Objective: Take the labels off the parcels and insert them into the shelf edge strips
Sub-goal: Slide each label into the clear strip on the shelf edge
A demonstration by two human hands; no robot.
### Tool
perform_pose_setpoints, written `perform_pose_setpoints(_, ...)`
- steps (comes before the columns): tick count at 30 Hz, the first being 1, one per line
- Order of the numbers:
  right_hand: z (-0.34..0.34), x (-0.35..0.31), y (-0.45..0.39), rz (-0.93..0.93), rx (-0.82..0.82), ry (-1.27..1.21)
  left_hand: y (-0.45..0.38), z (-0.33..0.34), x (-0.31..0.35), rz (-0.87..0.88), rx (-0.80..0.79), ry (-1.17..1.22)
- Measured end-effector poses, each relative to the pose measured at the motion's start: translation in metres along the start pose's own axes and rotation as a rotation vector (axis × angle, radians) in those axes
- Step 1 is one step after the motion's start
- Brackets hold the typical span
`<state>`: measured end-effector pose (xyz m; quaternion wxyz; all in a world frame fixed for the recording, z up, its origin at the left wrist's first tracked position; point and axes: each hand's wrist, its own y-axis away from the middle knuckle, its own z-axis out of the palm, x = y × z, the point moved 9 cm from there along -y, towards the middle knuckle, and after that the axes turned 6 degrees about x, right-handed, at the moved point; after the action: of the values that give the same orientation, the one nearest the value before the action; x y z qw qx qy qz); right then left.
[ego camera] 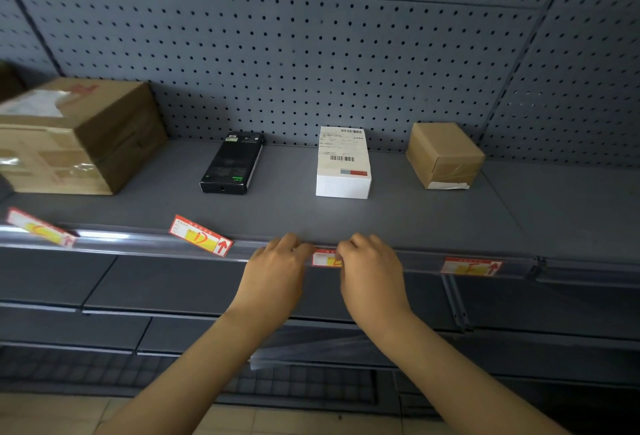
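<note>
A red, white and yellow label (pixel 325 258) sits in the clear shelf edge strip (pixel 138 240), pinched from both sides by my left hand (pixel 277 268) and my right hand (pixel 370 268). Most of it is hidden by my fingers. Directly behind it stands a white parcel (pixel 343 164) with barcodes on top. A second label (pixel 471 266) lies flat in the strip to the right. Another label (pixel 201 235) rests tilted on the strip's top edge at the left, and one more (pixel 40 226) lies tilted at the far left.
On the grey shelf (pixel 294 206) stand a large cardboard box (pixel 76 136) at the left, a black box (pixel 232 164) and a small cardboard box (pixel 445 155) at the right. A pegboard wall (pixel 311 53) backs the shelf. Lower shelves (pixel 138 296) run beneath.
</note>
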<state>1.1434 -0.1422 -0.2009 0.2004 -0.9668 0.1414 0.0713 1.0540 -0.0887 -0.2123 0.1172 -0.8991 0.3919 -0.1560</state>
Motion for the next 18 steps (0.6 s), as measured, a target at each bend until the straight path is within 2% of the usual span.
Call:
perform_pose_setpoints(10,0.037,-0.073,0.001,-0.085,-0.107,-0.101,0.024,-0.042,-0.065,-0.076,0.053,-0.051)
perform_pose_setpoints(18,0.043,-0.135,-0.030,0.070,0.076,-0.149,0.027,-0.079,-0.136,0.001,0.063,-0.044)
